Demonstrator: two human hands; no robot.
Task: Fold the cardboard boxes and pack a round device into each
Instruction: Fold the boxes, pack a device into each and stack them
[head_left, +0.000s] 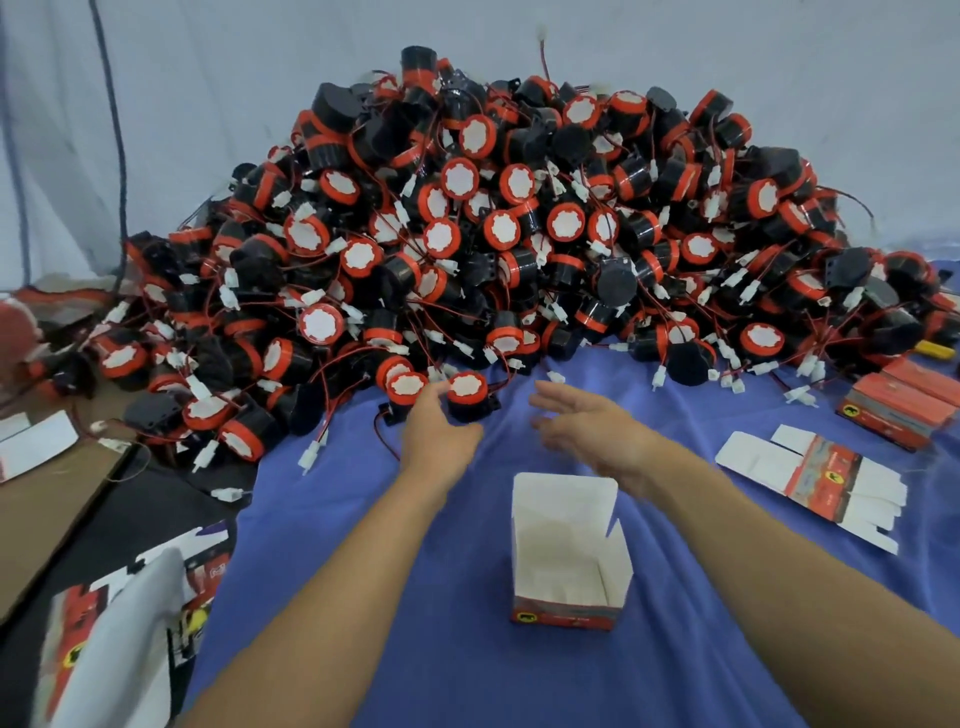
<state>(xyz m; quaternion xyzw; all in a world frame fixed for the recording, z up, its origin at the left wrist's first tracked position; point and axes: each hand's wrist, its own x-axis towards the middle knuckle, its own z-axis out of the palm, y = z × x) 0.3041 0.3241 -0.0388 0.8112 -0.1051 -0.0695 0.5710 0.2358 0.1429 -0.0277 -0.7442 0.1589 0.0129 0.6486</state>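
hundreds of round devices lie heaped at the back of the tabletop, which is covered in soft, creased blue cloth. they are squat black plastic cylinders with glossy red rims and white scalloped faces, trailing thin red and black wires tipped with white plastic connectors. a folded cardboard box stands upright near the front, between the two forearms, with its top flaps open — matte white inside, printed red outside. the left hand reaches to the front device at the foot of the heap, with fingertips against its side; whether they close round it cannot be told. the right hand, blurred, hovers beyond the box, its fingers straight and loosely spread, holding nothing. an unfolded flat box lies to the right, near a stack of red boxes.
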